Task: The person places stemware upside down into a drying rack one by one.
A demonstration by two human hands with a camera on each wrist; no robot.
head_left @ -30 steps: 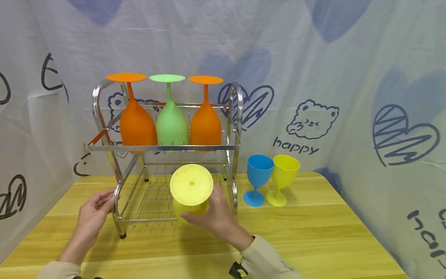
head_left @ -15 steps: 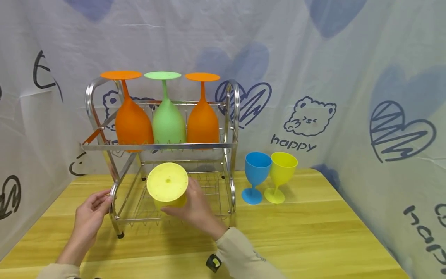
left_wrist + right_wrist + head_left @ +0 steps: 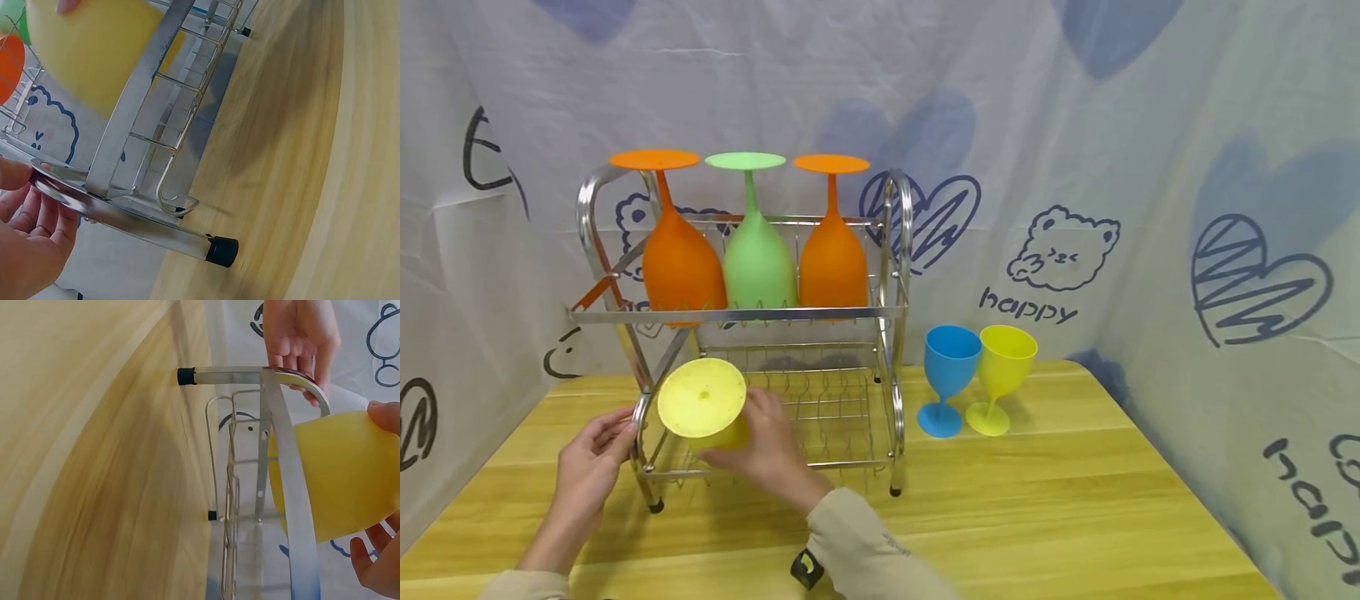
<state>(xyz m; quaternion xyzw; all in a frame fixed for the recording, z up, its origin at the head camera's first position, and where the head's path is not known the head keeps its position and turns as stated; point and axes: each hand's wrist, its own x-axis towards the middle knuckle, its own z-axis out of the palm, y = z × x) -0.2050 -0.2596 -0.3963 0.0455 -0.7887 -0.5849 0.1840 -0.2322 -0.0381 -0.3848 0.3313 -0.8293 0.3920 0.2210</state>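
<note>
My right hand (image 3: 767,446) grips a yellow goblet (image 3: 703,400) turned upside down, its round foot facing the head camera. The goblet is over the left end of the lower tier of a two-tier metal rack (image 3: 842,464). In the right wrist view the goblet's bowl (image 3: 340,478) shows just behind the rack's front rail, thumb and fingers on either side of it. My left hand (image 3: 593,462) holds the rack's left front leg, with the thumb on one side and fingers curled on the other in the left wrist view (image 3: 37,231).
On the upper tier, an orange goblet (image 3: 681,262), a green goblet (image 3: 758,262) and another orange goblet (image 3: 833,262) stand upside down. A blue goblet (image 3: 951,362) and a yellow goblet (image 3: 1006,367) stand upright right of the rack on the wooden table (image 3: 1037,508). A printed curtain hangs behind.
My right hand has carried the upside-down yellow goblet leftward along the lower tier, from its middle to its left end. My left hand has stayed on the rack's leg.
</note>
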